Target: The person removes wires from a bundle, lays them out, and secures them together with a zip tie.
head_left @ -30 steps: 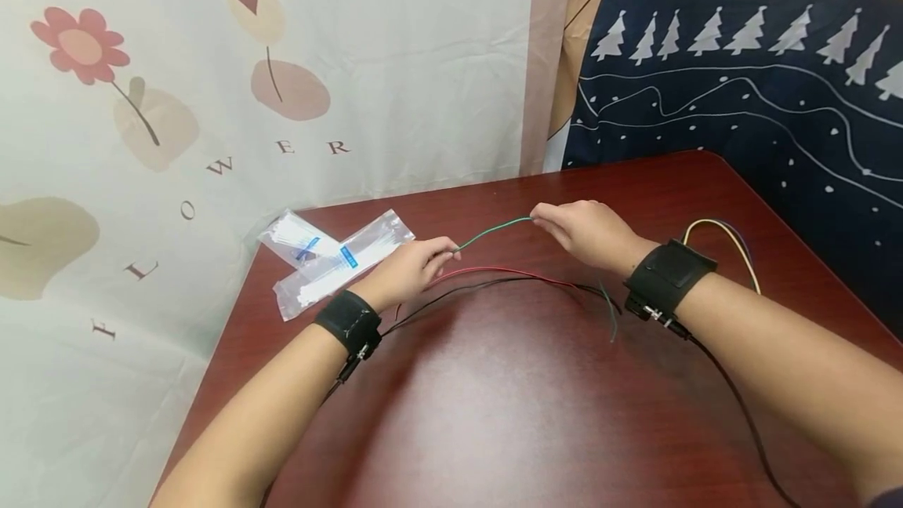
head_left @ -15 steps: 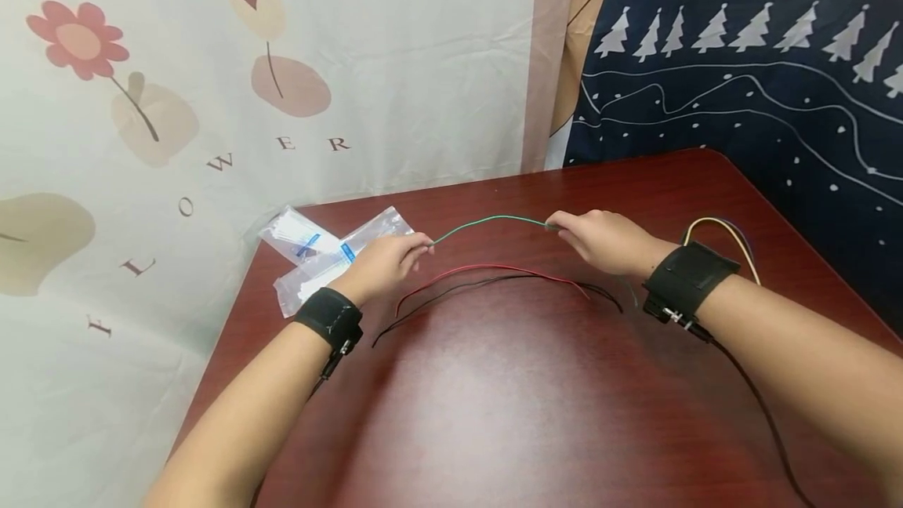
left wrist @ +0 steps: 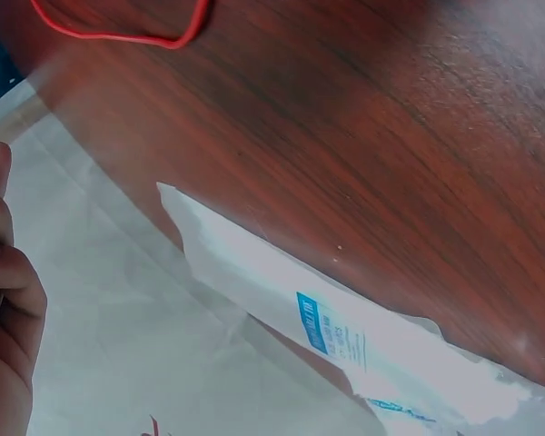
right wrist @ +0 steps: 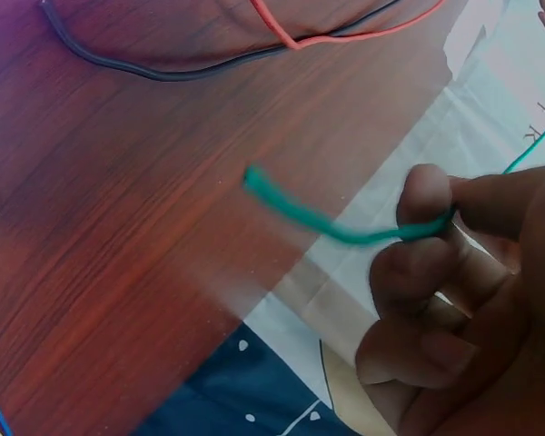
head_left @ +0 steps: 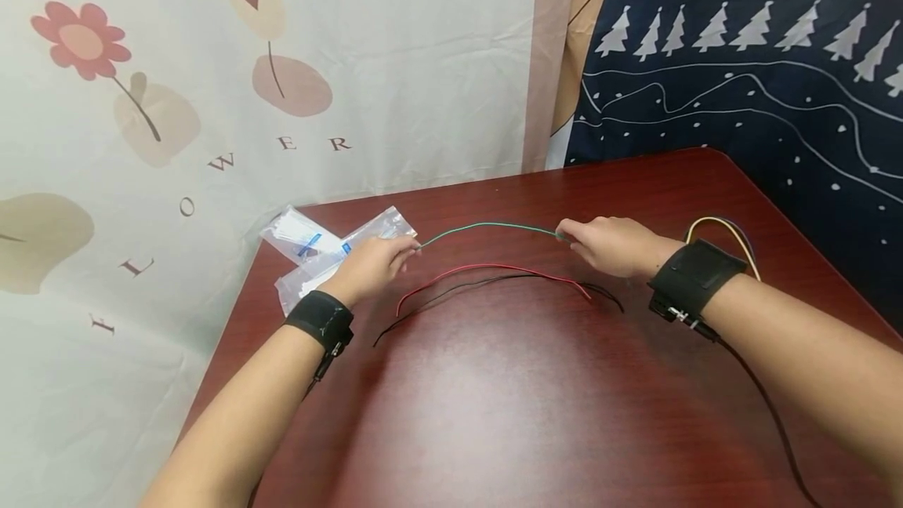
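Note:
A thin green wire (head_left: 487, 224) arches between my two hands over the back of the table. My left hand (head_left: 370, 265) pinches its left end, close beside the plastic bags. At the other side, the thumb and fingers of my right hand (head_left: 614, 245) pinch the wire near its right end. In the right wrist view a short free tail of the green wire (right wrist: 345, 236) sticks out past those fingers. Nearer me, a red wire (head_left: 487, 265) and a black wire (head_left: 466, 285) lie curved on the tabletop.
Two clear plastic bags (head_left: 296, 235) of white strips lie crossed at the table's back left. A yellow wire and a blue wire (head_left: 734, 232) loop up behind my right wrist. Printed curtains (head_left: 423, 61) hang along the back edge of the reddish-brown table (head_left: 494, 414).
My hands have moved apart, left hand leftward and right hand rightward along the green wire. A longer stretch now spans between them, and the tail hanging below the right hand has shortened.

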`<state>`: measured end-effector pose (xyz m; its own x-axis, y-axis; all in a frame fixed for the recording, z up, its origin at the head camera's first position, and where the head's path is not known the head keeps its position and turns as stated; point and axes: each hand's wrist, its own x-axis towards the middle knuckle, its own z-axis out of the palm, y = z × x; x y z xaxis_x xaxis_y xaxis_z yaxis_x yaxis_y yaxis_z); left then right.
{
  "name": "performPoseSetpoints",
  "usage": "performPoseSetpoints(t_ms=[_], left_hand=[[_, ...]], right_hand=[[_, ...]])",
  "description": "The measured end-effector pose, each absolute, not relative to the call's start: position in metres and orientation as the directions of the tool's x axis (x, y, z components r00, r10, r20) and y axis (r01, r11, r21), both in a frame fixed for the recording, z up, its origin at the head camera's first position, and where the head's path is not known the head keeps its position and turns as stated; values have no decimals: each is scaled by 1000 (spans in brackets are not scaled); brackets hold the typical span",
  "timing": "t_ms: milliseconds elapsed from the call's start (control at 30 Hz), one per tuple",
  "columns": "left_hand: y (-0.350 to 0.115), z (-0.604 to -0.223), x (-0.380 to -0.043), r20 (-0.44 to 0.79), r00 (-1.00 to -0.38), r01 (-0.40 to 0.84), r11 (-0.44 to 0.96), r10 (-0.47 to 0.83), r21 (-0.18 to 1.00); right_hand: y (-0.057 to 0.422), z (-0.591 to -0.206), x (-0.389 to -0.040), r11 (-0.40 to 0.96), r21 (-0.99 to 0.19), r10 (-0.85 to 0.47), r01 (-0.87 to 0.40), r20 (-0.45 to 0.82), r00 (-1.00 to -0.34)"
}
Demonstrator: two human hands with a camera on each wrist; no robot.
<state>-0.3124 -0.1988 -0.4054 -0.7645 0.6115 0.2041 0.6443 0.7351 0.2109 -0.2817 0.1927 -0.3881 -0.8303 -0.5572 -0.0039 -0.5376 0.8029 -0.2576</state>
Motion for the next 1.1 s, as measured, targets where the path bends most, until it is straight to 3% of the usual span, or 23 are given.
performPoseSetpoints(t_ms=[167,333,433,600,667,933,1100], left_hand=[[-204,-407,-312,167,-788,615,766,592,188],[-211,-410,-311,142,-802,597,789,580,148],[-215,-415,-312,154,-767,635,771,622,48],[-220,-421,-313,189,-655,698,682,731,-220],[-219,-422,-312,196,-627,707,657,754,-263],[-218,-424,-313,197,-713,619,736,673,-276],[-217,-426,-312,151,-706,642,715,692,-276]], right_hand=[[194,-390,-280,804,-251,-567,-540,-45,-823],[199,-395,-283,785,-248,-586,-568,-2,-810],[202,-399,-287,779,-250,-589,-575,23,-807],[209,-408,-295,785,-240,-587,-571,8,-810],[212,-412,-297,786,-229,-589,-574,5,-808],[212,-419,-303,772,-228,-599,-594,55,-799],[214,-426,-303,766,-232,-611,-599,24,-791]])
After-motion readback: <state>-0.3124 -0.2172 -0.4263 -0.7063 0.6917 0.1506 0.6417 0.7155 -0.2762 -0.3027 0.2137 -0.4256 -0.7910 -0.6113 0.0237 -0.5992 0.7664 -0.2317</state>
